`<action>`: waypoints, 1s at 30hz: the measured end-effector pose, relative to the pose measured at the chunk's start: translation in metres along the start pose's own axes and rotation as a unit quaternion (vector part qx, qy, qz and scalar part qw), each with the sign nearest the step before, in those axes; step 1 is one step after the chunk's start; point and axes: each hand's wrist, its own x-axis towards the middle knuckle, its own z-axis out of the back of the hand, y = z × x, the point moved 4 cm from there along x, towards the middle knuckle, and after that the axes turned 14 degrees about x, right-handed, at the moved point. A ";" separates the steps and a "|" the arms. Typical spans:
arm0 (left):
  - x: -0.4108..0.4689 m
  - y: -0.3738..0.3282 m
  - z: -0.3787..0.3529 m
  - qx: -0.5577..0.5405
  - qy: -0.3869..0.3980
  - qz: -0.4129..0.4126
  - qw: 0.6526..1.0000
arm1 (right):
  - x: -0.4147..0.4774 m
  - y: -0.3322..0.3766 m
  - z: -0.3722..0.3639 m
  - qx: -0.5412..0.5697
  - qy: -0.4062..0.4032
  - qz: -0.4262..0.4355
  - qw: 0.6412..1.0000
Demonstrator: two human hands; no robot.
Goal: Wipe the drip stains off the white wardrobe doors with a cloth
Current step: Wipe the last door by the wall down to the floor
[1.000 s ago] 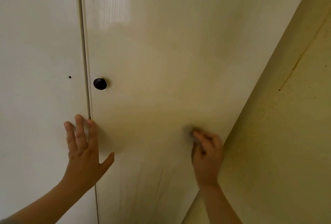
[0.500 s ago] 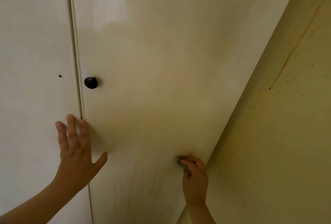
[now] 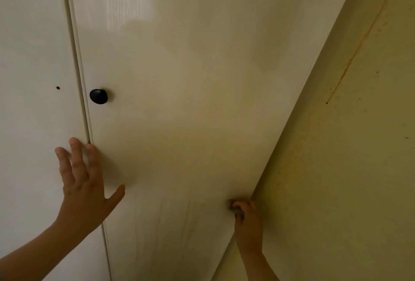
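Right hand [image 3: 248, 224] grips a cloth [image 3: 237, 211] against the door [image 3: 179, 101], left hand [image 3: 83, 186] spread flat on it; faint drips [image 3: 186, 220] just left of the cloth look unwiped.

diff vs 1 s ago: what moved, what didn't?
Right hand, gripping the cloth, slid down the right door toward its right edge. Nothing was let go. Left hand stayed pressed flat below the knob; the drip streaks lower down are still there.

cloth [image 3: 236, 211] mostly hidden in right hand [image 3: 249, 224], forearms [image 3: 33, 256] cut off below
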 end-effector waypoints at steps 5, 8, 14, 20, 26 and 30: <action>-0.001 0.001 0.001 0.003 -0.014 -0.005 1.000 | 0.012 0.047 0.019 0.064 -0.099 0.044 0.992; -0.001 0.000 0.001 -0.003 -0.005 0.005 1.000 | 0.051 0.098 0.034 0.110 -0.190 0.164 0.962; -0.001 -0.001 0.003 -0.008 -0.001 0.026 1.000 | 0.051 0.079 0.004 0.038 -0.164 0.196 0.966; -0.005 0.000 0.007 0.002 -0.032 0.039 0.999 | -0.032 0.003 -0.012 0.034 0.007 0.003 0.999; -0.029 0.003 -0.009 -0.010 -0.013 0.027 0.999 | -0.033 0.059 -0.002 0.132 -0.005 0.022 0.991; -0.029 0.006 -0.012 -0.018 -0.051 -0.025 0.998 | -0.038 0.088 -0.015 0.152 -0.026 0.094 0.984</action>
